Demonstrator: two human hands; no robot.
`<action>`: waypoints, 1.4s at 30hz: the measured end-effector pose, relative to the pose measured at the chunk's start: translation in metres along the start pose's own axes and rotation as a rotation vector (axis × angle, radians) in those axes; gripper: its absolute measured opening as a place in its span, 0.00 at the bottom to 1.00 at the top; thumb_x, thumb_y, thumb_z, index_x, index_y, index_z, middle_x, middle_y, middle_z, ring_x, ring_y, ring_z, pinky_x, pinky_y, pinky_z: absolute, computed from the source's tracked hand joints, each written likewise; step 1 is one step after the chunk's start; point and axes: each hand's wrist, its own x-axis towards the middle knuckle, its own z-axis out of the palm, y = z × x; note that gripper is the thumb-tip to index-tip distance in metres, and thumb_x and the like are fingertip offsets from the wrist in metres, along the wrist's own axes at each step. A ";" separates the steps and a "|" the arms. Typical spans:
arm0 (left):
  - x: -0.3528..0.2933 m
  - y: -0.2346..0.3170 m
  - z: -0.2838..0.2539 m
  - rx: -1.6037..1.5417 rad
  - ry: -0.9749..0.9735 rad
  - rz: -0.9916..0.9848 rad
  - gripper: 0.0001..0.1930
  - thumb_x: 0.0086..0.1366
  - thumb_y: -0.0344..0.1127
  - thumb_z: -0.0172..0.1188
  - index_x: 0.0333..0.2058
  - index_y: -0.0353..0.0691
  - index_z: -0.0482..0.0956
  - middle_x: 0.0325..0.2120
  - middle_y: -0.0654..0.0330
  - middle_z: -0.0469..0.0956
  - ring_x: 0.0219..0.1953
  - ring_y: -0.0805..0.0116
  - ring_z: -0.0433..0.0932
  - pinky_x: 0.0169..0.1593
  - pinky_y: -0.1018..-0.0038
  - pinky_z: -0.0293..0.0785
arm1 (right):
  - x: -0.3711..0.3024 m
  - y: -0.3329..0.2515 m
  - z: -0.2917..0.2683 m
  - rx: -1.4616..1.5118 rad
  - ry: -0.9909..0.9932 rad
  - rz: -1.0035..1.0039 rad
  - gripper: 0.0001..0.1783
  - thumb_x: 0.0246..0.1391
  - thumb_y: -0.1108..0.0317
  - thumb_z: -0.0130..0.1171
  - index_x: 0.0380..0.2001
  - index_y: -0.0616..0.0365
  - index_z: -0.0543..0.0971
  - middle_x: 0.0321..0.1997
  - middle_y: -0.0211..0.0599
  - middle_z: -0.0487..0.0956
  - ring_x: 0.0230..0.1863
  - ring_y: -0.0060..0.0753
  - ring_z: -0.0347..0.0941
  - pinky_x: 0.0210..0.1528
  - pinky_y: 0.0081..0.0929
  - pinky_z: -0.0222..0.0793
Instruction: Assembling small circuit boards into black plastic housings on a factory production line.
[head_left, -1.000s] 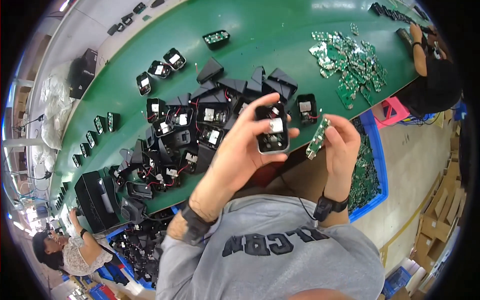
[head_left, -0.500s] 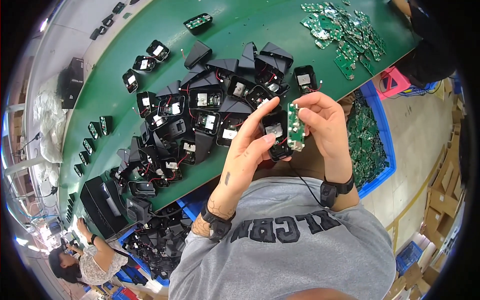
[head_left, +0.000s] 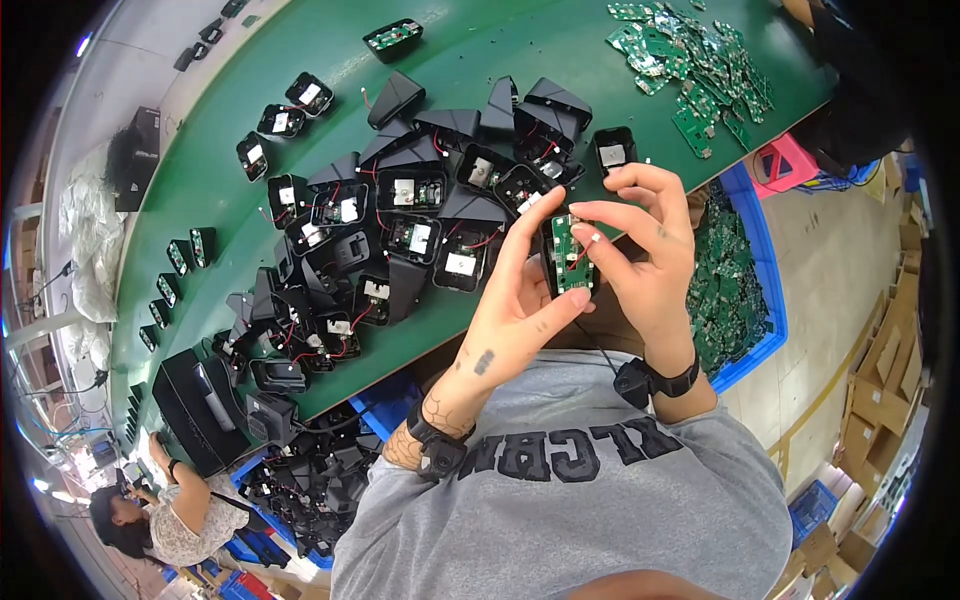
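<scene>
While in hands (head_left: 515, 312) (head_left: 650, 268) near table edge (head_left: 425, 342), PCB (head_left: 571, 245) apart from pile (head_left: 680, 62).

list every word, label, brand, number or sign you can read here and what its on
Grey sweatshirt: large dark block letters across the chest, inverted in this view; wording not copied out.
Black box at the far left: pale printing, too small to read.
Green circuit board between the left hand and right hand: any markings too small to read.
Nothing else is clearly readable.
</scene>
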 end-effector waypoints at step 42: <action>0.013 -0.018 0.005 0.395 0.253 0.220 0.31 0.59 0.21 0.61 0.59 0.42 0.58 0.42 0.59 0.73 0.40 0.77 0.76 0.40 0.83 0.74 | -0.020 -0.004 0.014 0.309 0.102 0.237 0.05 0.49 0.81 0.60 0.32 0.66 0.81 0.33 0.37 0.80 0.43 0.36 0.72 0.45 0.28 0.69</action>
